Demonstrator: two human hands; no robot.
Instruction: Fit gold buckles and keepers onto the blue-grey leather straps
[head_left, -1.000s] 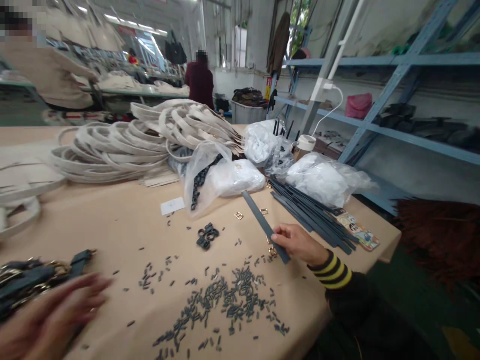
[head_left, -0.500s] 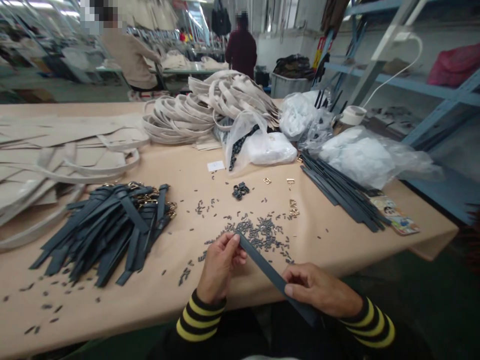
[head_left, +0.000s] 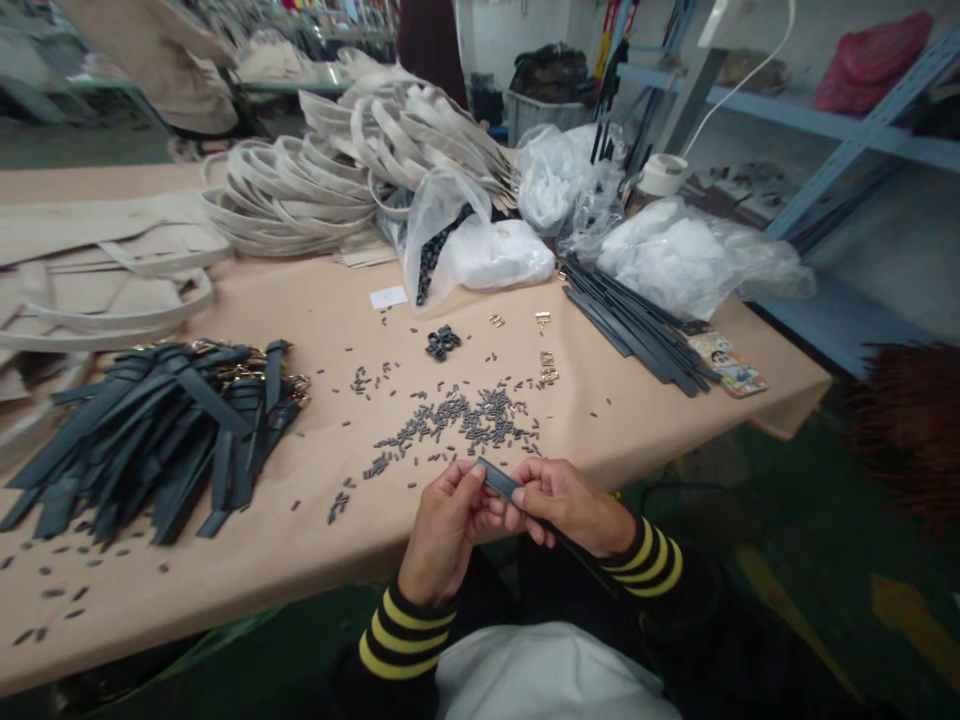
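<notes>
Between both hands, over the table's front edge, is a dark blue-grey strap (head_left: pixel 496 479). My left hand (head_left: pixel 450 515) pinches its end between thumb and fingers. My right hand (head_left: pixel 566 505) grips the same strap a short way along, and the rest of it runs back under my right forearm. Just beyond the hands lies a spread of small dark cut pieces (head_left: pixel 480 418). Farther back sit a small cluster of dark loops (head_left: pixel 443 342) and several gold metal buckles (head_left: pixel 550 368).
A pile of dark straps with gold hardware (head_left: pixel 165 420) lies left on the table (head_left: pixel 315 560). Beige straps (head_left: pixel 292 190) are heaped behind. Plastic bags (head_left: pixel 502 255), a bundle of long dark strips (head_left: pixel 637 320) and a patterned card (head_left: pixel 727 362) are at the right. Blue shelving stands beyond.
My right hand has moved up along the strap, close to my left hand. The strap's free length has swung down and back. The view has tilted down and shifted right.
</notes>
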